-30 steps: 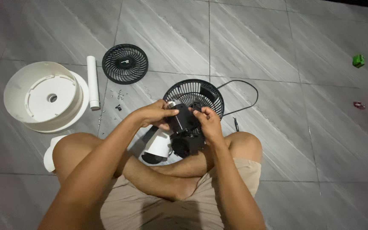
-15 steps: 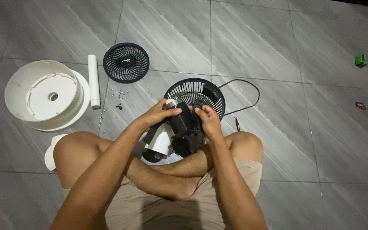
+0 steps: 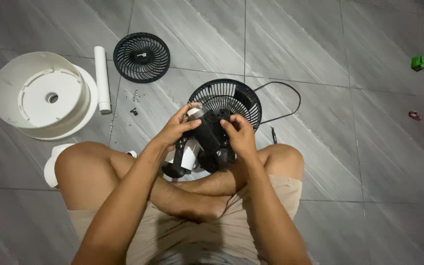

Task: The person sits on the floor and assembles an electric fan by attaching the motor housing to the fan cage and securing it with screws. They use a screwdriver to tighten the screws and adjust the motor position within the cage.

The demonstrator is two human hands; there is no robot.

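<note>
Black plastic motor housing [image 3: 211, 140] sits over our crossed legs, just in front of the rear fan grille [image 3: 226, 100], which rests on the grey tiled floor [image 3: 320, 59]. Left hand [image 3: 176, 126]: grip closed around the housing's upper left edge, thumb and fingers pinching near a small silvery part we cannot identify. Right hand [image 3: 240, 136]: grip closed on the housing's right side, fingertips pressed at the top. White neck piece [image 3: 188, 157] hangs below the left hand, touching the housing.

Judgement on handling: we keep the right hand as the clamp and let the left do the fine work; the housing should stay low over the legs so small parts fall near us. Loose screws [image 3: 134, 96] lie near the front grille [image 3: 141, 57] and white tube [image 3: 101, 78], well apart; white round base [image 3: 42, 95] further left
</note>
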